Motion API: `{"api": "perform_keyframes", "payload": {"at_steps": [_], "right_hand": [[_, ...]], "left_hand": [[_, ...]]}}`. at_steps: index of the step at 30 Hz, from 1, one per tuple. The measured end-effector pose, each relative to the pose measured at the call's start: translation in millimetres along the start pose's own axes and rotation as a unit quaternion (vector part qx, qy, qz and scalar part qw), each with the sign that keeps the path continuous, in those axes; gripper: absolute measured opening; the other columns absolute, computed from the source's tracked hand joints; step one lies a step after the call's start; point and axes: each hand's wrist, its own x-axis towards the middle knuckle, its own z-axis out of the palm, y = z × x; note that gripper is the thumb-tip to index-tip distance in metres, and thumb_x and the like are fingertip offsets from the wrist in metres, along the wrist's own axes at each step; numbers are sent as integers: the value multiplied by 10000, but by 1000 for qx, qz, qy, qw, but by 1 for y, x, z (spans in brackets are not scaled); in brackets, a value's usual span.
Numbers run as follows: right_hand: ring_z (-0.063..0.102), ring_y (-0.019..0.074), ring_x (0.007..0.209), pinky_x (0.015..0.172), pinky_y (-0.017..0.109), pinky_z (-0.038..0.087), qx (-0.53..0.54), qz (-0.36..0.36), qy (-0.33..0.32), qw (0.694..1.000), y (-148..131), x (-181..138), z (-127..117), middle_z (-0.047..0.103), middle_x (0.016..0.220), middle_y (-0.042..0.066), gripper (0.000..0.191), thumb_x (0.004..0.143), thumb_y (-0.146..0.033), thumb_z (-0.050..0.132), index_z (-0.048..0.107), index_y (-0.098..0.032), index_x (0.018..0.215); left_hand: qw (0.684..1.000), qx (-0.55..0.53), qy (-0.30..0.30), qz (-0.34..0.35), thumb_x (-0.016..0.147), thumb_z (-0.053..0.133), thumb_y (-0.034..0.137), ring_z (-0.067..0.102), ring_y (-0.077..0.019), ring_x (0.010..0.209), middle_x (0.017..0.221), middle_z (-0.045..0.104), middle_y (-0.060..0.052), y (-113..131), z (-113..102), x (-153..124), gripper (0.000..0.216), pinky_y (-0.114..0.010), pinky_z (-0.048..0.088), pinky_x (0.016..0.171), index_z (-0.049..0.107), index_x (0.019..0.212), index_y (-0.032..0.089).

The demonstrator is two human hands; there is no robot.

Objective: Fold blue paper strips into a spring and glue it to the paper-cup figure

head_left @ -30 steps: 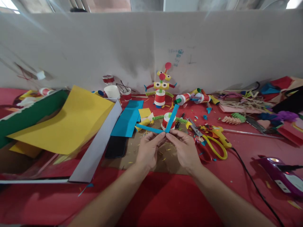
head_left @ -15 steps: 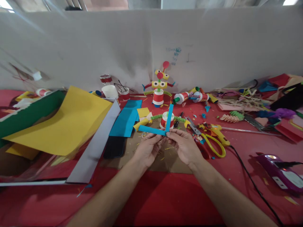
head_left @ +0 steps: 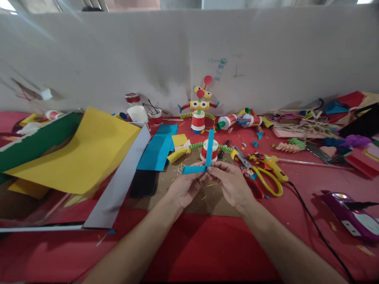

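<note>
Both hands pinch blue paper strips (head_left: 210,148) where they meet at a right angle. One arm of the blue paper points away from me, the other lies to the left over my fingers. My left hand (head_left: 186,187) is closed on the left part, and my right hand (head_left: 229,179) grips the corner with thumb and fingers. Just beyond stands a red and white paper cup (head_left: 205,154) with green folded-paper arms. A yellow paper tube (head_left: 177,156) lies left of it.
Yellow-handled scissors (head_left: 268,179) and a yellow glue gun (head_left: 275,167) lie to the right, its cord trailing forward. Blue paper (head_left: 156,152) and a dark phone (head_left: 143,184) are left. Finished cup figures (head_left: 197,120) stand by the white wall. A purple power strip (head_left: 349,217) sits far right.
The left-pointing arm of the blue paper has swung toward me and looks shorter. The upright arm has tilted slightly left. My hands stay nearly in place.
</note>
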Motion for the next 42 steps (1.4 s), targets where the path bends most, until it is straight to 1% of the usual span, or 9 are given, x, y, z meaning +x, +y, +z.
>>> {"api": "perform_keyframes", "payload": {"at_steps": [6,10,13,21,27,32,36,39,42], "right_hand": [[532,83,539,559,238,447,-16,-16,-4,1000,3,0,0,665,637,0,176,543,-265,798,713,-173,667],[546,101,564,581,252,465,-37,-42,-16,998,4,-1,-1,685,656,8,171,539,-259,801,727,-192,677],[577,131,607,620,285,486,-71,-76,-16,994,5,-2,-4,707,706,13,187,540,-238,799,739,-210,715],[638,196,772,723,351,515,-150,-126,-40,980,8,1,-12,732,872,31,217,638,-214,737,754,-252,852],[632,217,902,802,367,503,-198,-158,-70,965,5,1,-10,712,955,39,188,736,-248,677,748,-260,910],[628,208,911,830,355,498,-214,-146,-72,963,1,-2,-5,697,953,30,159,705,-209,700,742,-246,853],[624,202,924,871,373,493,-221,-158,-58,961,0,-3,-4,698,960,18,123,721,-235,695,732,-256,836],[649,187,828,804,368,524,-189,-142,-40,971,0,-2,-3,709,919,21,162,718,-250,703,716,-241,879],[657,172,749,750,338,536,-162,-136,-24,977,1,-1,-3,715,826,20,119,708,-254,715,709,-216,820]], "left_hand": [[1000,-7,-11,12,684,702,95,582,-78,609,727,662,-24,-5,-7,1,164,-184,492,616,710,845,127],[1000,8,-1,15,648,748,119,591,-81,605,708,667,-27,-3,-5,-1,184,-192,494,608,713,828,112],[998,40,16,39,646,753,132,611,-92,616,715,689,-42,-1,-2,-3,184,-203,500,617,718,826,115],[993,72,58,70,598,768,110,640,-123,653,753,722,-63,3,6,-7,204,-251,505,667,729,798,124],[991,80,51,91,604,776,146,648,-140,695,830,731,-82,2,4,-5,239,-269,510,670,736,840,130],[985,86,73,127,625,768,175,658,-152,745,845,735,-78,-4,-1,-2,240,-273,513,704,740,863,148],[980,88,91,154,640,761,186,656,-151,778,872,734,-68,-8,1,-4,239,-278,513,734,738,876,161],[980,75,96,158,633,767,189,651,-136,757,866,735,-61,-8,2,-5,244,-267,502,738,739,874,165],[983,78,88,141,611,785,207,641,-128,728,803,735,-57,-4,1,-5,223,-266,493,747,747,826,160]]}}
